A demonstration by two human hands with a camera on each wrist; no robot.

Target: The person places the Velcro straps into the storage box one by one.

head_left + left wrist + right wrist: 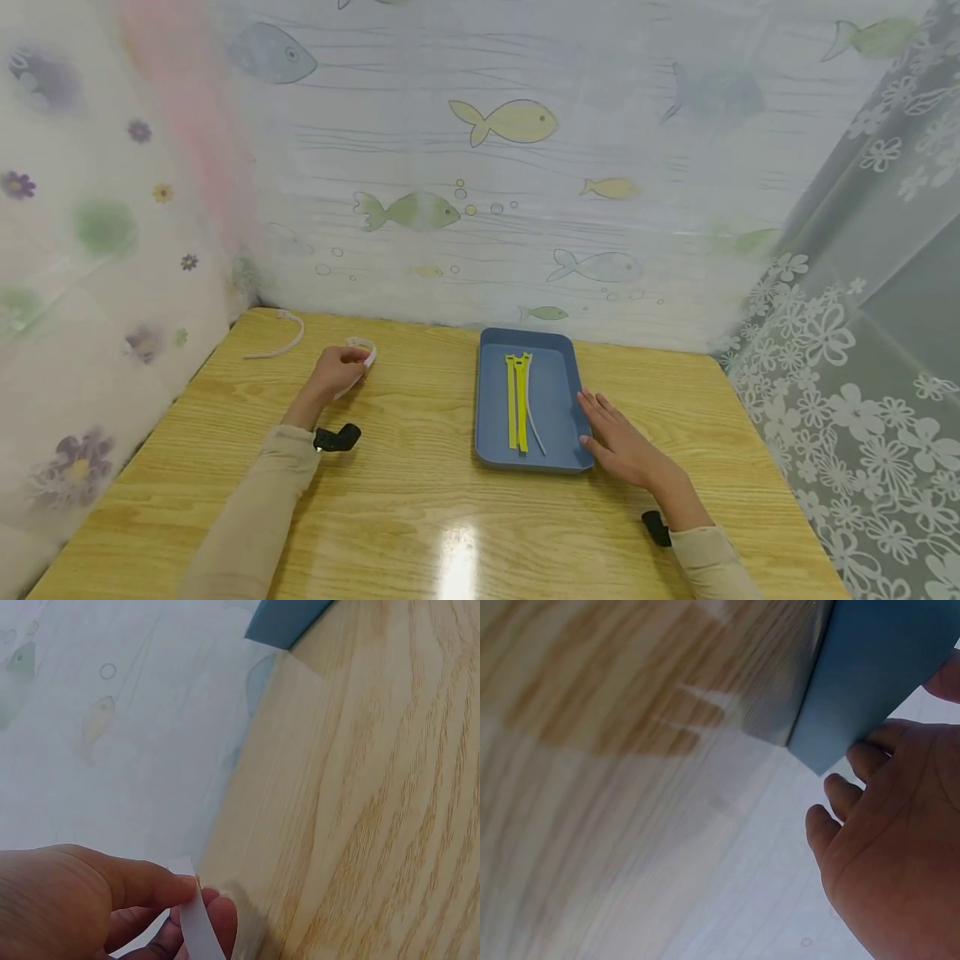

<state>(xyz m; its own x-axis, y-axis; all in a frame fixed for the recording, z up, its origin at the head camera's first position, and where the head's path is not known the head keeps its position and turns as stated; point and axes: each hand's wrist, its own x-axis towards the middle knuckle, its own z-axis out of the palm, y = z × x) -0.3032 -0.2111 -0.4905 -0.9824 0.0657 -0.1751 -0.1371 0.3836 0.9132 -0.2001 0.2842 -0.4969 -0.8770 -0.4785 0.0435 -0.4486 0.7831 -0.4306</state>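
Note:
My left hand [337, 372] pinches a white strap [371, 355] between thumb and fingers, left of centre in the head view. The strap [199, 930] bends in a curve, and its flat band shows at the fingertips in the left wrist view. With straight fingers, my right hand [626, 442] touches the right side of a blue-grey tray [561, 417]. Inside the tray lie several yellow cable straps [522, 408] with slotted heads, side by side. A thin white strap [535, 425] rests along their right side.
Another white strap [301, 332] lies curved on the wooden table [420, 500] at the back left corner. Fish-patterned sheeting [420, 267] hangs along the table's back edge. Flowered curtains stand at the left and right sides.

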